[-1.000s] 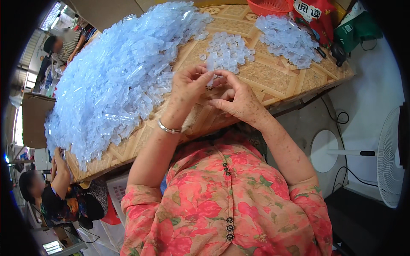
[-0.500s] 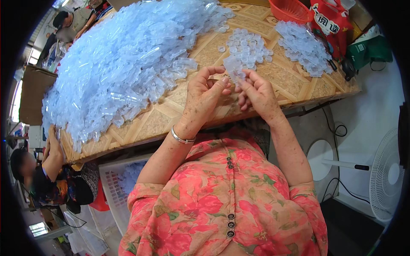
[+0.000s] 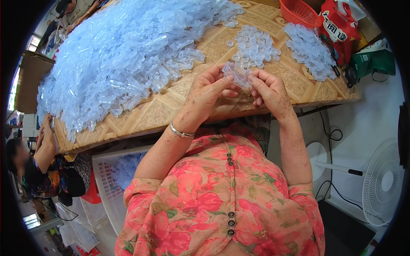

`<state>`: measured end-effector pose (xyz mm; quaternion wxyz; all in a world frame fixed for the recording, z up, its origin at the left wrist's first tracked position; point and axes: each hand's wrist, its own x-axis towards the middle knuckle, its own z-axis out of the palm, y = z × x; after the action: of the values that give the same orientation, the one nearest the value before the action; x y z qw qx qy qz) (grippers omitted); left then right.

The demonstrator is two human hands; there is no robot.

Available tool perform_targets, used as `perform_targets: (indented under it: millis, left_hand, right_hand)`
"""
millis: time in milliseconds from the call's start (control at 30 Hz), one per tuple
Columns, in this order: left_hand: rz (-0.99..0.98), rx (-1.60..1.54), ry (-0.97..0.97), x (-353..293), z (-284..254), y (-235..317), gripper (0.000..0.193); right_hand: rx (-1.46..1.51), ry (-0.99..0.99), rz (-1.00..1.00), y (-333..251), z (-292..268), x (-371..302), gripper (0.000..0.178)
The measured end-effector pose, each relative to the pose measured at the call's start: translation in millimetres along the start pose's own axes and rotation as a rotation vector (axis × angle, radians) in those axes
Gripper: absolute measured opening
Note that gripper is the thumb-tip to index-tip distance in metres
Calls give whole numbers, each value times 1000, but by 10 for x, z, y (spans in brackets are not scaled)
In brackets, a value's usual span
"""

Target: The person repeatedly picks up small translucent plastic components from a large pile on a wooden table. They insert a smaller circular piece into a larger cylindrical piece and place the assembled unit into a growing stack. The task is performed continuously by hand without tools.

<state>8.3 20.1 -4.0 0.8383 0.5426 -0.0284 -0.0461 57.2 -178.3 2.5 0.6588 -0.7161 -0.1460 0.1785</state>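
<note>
Between my two hands, above the table's near edge, is a clear plastic piece (image 3: 238,75), flat and roughly rectangular. My left hand (image 3: 211,86) pinches its left end between thumb and fingers. At its right end, the thumb and fingers of my right hand (image 3: 270,90) are closed on it too. Just beyond my hands lies a group of small round clear caps (image 3: 255,46). A huge heap of clear bluish plastic pieces (image 3: 124,55) covers the left of the table, and a smaller pile of flat clear pieces (image 3: 308,51) lies to the right.
A red plastic basket (image 3: 299,13), a red bag (image 3: 339,30) and a green bag (image 3: 373,63) stand at the back right. Below the table are a white crate (image 3: 104,170) and a white fan (image 3: 386,181). Another person's arm (image 3: 45,143) rests at the table's left end.
My left hand has closed on the left end of the clear piece, which my right hand held alone before. The piece now lies across both hands. The whole view has shifted slightly.
</note>
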Motion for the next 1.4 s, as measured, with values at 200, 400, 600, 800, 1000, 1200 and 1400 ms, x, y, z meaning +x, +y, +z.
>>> perform_targets:
  millis: [200, 400, 600, 800, 1000, 1200, 1400]
  left_hand:
    - [-85, -46, -22, 13, 42, -2, 30]
    - [-118, -57, 43, -5, 86, 26, 29]
    - [-114, -59, 57, 16, 142, 11, 29]
    - [-122, -63, 55, 78, 191, -29, 31]
    - [-116, -107, 71, 87, 229, -31, 36]
    - [-128, -152, 68, 84, 226, -83, 38]
    - [-148, -157, 11, 73, 271, -67, 45]
  right_hand:
    - [-41, -6, -19, -2, -48, -68, 21]
    - [-214, 273, -247, 110, -253, 32, 22]
    - [-1042, 907, -433, 93, -1229, 278, 34]
    - [-1268, 933, -254, 186, -1693, 546, 35]
    - [-1236, 868, -292, 281, -1878, 608, 32]
    - [-781, 803, -527, 233, -1585, 423, 27]
    - [-145, 313, -215, 314, -1042, 37, 26]
